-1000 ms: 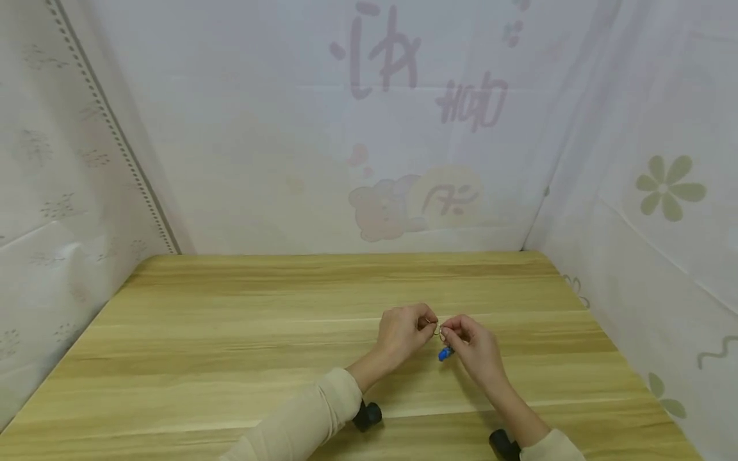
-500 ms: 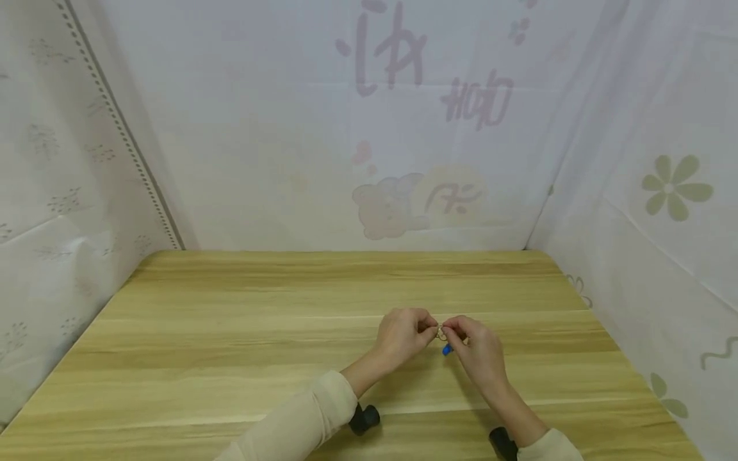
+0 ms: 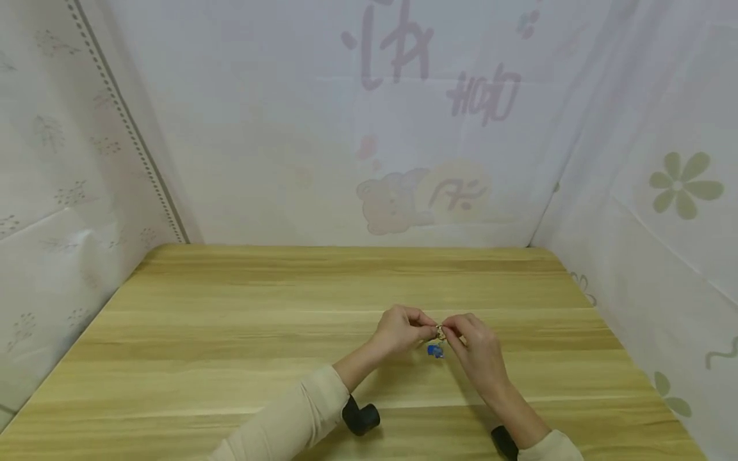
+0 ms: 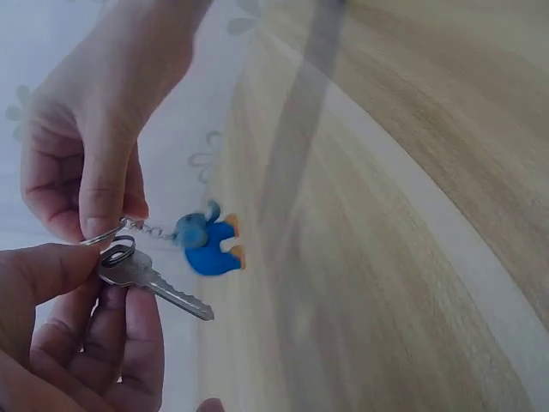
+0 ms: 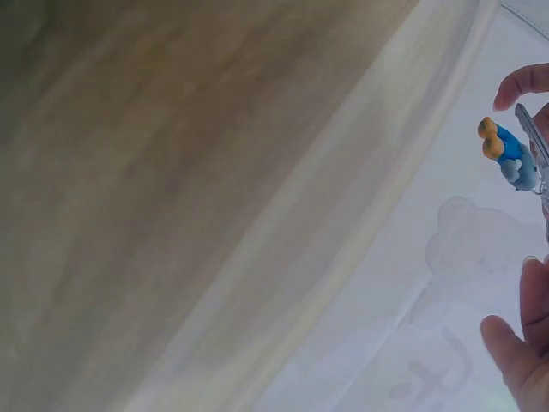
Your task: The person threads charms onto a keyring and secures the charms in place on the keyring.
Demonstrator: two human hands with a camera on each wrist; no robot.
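Observation:
Over the table, both hands meet at a key ring. In the left wrist view, my left hand (image 4: pixel 60 335) pinches the small ring at the head of a silver key (image 4: pixel 159 283) between thumb and fingers. Above it, my right hand (image 4: pixel 99 129) pinches a larger metal split ring (image 4: pixel 103 233). A short chain (image 4: pixel 150 229) joins that ring to a blue elephant charm (image 4: pixel 210 245) with orange feet. Fingers partly hide where the two rings meet. From the head, the charm (image 3: pixel 435 351) hangs below the fingertips of the left hand (image 3: pixel 400 330) and right hand (image 3: pixel 475 346).
The wood-grain table (image 3: pixel 259 333) extends around the hands. White printed curtains (image 3: pixel 277 128) enclose its back and sides. Black wrist-mounted devices (image 3: pixel 361 417) show under both forearms.
The hands have drawn closer, and the rings now meet between the fingertips. The blue charm has swung slightly left below them. The head view has shifted slightly.

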